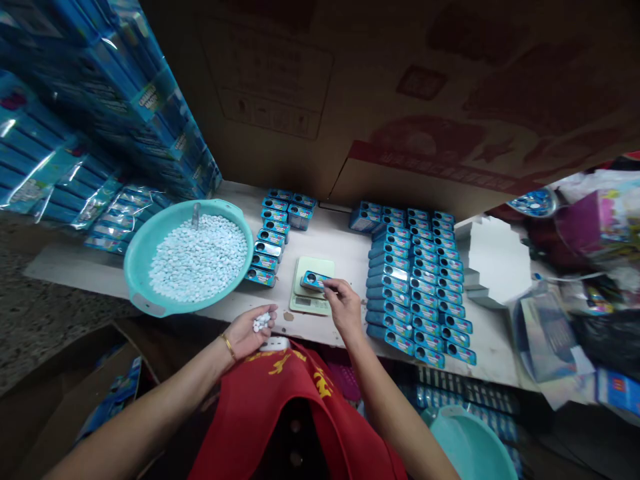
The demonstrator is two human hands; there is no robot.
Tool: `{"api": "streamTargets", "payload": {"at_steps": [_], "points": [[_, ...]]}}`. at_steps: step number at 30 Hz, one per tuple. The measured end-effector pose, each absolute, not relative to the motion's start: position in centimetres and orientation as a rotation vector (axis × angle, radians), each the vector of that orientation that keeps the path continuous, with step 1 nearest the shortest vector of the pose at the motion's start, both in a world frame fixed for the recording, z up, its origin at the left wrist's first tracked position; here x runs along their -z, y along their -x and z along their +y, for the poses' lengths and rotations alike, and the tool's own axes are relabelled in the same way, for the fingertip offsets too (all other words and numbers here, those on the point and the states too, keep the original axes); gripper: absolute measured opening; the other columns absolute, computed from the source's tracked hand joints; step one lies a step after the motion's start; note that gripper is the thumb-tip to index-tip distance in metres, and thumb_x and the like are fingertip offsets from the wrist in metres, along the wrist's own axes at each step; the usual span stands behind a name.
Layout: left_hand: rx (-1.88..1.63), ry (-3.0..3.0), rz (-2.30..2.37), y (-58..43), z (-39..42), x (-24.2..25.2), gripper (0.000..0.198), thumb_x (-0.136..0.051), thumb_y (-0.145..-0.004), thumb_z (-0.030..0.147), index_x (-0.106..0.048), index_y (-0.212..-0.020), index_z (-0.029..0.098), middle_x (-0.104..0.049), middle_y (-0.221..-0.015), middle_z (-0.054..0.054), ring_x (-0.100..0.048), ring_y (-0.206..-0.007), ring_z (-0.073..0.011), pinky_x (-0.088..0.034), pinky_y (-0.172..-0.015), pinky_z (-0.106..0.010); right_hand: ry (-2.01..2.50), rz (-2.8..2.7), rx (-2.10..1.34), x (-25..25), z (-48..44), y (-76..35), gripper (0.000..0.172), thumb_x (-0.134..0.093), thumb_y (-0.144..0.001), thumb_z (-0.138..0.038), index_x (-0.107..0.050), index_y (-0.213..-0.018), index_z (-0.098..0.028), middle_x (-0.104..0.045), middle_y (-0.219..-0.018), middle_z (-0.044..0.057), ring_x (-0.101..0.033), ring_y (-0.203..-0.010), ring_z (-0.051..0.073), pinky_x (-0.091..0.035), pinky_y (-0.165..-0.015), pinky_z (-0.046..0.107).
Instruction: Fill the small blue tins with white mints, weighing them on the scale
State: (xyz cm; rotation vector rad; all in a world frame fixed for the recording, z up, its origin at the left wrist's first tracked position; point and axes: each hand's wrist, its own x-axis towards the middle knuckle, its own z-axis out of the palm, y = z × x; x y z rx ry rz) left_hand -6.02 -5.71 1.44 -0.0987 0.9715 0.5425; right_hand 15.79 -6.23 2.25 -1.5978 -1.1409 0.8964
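My left hand [253, 330], palm up and cupped, holds a small heap of pale candies [261, 323] in front of the bench edge. A small blue tin [314, 281] with a dark round opening on top sits on the pale green kitchen scale [304, 305]. The fingers of my right hand [345, 308] are pinched together at the tin's right end. Left of the scale, a turquoise basin [137, 267] is filled with many pale blue-white candies [200, 257], and a clear scoop-like piece [195, 215] stands in them.
Similar tins stand in a short group [270, 237] behind the basin's right side and in long rows [425, 287] at right. A large cardboard box [300, 87] walls off the back. Wrapped blue packs [150, 100] rise at left. Another turquoise basin [470, 440] sits low at right.
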Motion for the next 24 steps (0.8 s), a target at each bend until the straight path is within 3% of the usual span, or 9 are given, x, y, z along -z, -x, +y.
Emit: {"api": "streamTargets", "payload": {"at_steps": [6,10,16,24], "points": [[-0.526,0.106,0.993,5.8,-5.9,-1.7,0.014,-0.049,-0.074,0.010,-0.056,-0.085,0.008,-0.061,-0.073,-0.009,-0.059,-0.063,-0.0121,-0.048,-0.054,-0.020,1.641,-1.567,-0.674,-2.9,-4.9,-14.9,0.022,-0.042,-0.079,-0.018,-0.058,-0.094,-0.020,-0.058,-0.092,0.005,-0.052,-0.088,0.016,-0.041,-0.079,0.030],[-0.507,0.137,0.900,5.2,-6.1,-1.9,0.015,-0.047,-0.075,0.011,-0.057,-0.086,0.005,-0.063,-0.082,-0.013,-0.060,-0.076,-0.0177,-0.049,-0.069,-0.029,1.521,-1.892,-0.713,-3.8,-7.8,-12.5,0.025,-0.042,-0.081,-0.017,-0.053,-0.103,-0.023,-0.055,-0.097,0.005,-0.049,-0.092,0.017,-0.040,-0.081,0.031],[-0.464,0.166,0.772,5.1,-6.5,-1.6,0.017,-0.045,-0.079,0.020,-0.057,-0.076,0.007,-0.062,-0.069,-0.008,-0.060,-0.066,-0.0158,-0.048,-0.068,-0.031,1.510,-2.375,-0.791,-3.4,-9.8,-8.6,0.029,-0.051,-0.075,-0.015,-0.050,-0.103,-0.021,-0.053,-0.090,0.005,-0.048,-0.081,0.018,-0.044,-0.064,0.027],[-0.426,0.154,0.863,5.5,-6.8,-1.7,0.014,-0.045,-0.078,0.015,-0.056,-0.079,0.006,-0.062,-0.068,-0.007,-0.059,-0.068,-0.0154,-0.047,-0.068,-0.030,1.392,-2.385,-0.826,-3.1,-9.7,-8.6,0.011,-0.046,-0.079,-0.015,-0.052,-0.088,-0.017,-0.052,-0.084,0.005,-0.047,-0.079,0.016,-0.040,-0.068,0.026]]}}
